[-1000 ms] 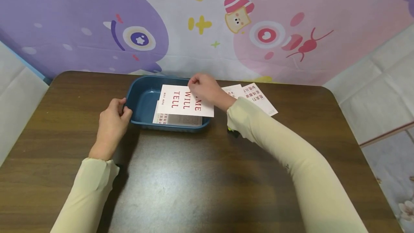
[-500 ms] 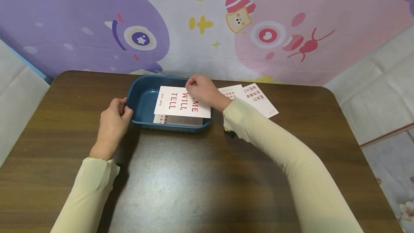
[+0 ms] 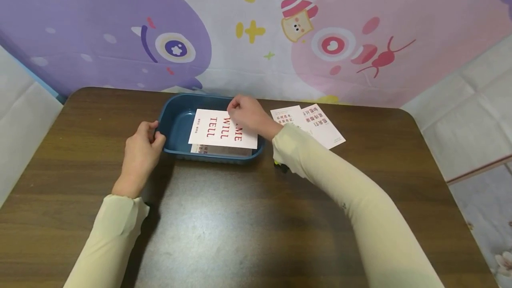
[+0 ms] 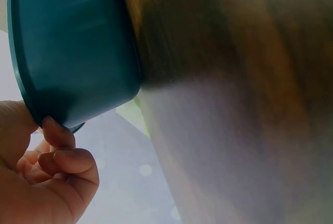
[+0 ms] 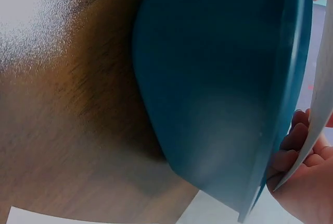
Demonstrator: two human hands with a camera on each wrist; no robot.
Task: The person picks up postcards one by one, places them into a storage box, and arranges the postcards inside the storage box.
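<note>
Two pinches at once; left hand [image 3: 140, 157] clasped the blue bin [image 3: 174, 123] by its rim [image 4: 18, 75]; right hand [image 3: 249, 114], knuckles up, gripped the red-lettered card [image 3: 219, 130], which stretched leftward from its fingertips, over the bin.

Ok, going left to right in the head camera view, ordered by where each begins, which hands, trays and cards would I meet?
Left hand's grip → blue tray → card reading WILL TELL → right hand's grip → first loose white card → second loose white card.
</note>
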